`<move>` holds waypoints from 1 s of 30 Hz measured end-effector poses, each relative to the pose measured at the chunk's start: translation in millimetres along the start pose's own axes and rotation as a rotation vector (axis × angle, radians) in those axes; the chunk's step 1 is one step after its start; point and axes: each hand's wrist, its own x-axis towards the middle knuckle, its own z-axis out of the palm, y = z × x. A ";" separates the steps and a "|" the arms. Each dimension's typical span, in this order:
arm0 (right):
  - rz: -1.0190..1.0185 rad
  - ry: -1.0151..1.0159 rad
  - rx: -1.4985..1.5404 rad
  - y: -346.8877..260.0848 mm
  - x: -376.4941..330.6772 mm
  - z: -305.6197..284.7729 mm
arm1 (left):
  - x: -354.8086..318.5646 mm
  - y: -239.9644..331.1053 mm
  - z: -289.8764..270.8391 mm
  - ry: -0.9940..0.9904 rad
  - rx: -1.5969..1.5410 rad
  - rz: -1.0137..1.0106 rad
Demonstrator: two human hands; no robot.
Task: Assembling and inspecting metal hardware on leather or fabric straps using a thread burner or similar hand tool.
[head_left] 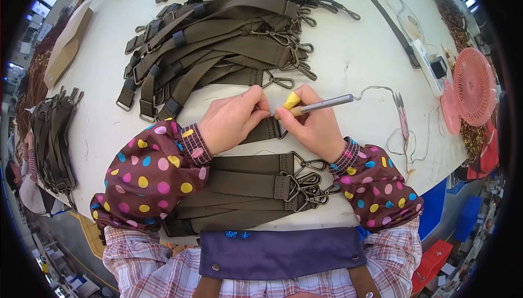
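Olive-brown webbing strap lies flat on the white table near its front edge, between the person's two hands. The left hand is curled down over the strap's left part, fingers bent and closed, thumb and fingertips pinching the webbing at its upper edge and pressing it to the table. The right hand is closed around a pen-shaped metal tool with a yellow piece at its working end; the tool is held between thumb and forefinger, its tip touching the strap's end, just beside the left fingertips. A thin wire runs from the tool's rear end to the right across the table. Both wrists wear brown sleeve covers with coloured dots.

Just below the hands, a small stack of the same straps lies with metal snap hooks pointing right. A larger heap of straps with hooks and dark buckles sits further back on the table, well apart from the hands. Another bundle of straps hangs at the table's left edge. At the right side lie small scissors, a white power strip and a pink fan. A flat brown cardboard piece rests at the far left.
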 end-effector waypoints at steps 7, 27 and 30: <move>-0.021 0.005 -0.014 -0.7 0.8 0.3 | 0.6 -1.6 -1.3 0.005 -0.007 0.011; 0.025 -0.043 0.181 4.6 3.5 2.1 | -12.5 4.1 10.2 0.244 0.352 0.193; 0.025 -0.050 0.168 7.1 3.2 2.5 | -12.4 -3.0 10.5 0.221 0.280 0.212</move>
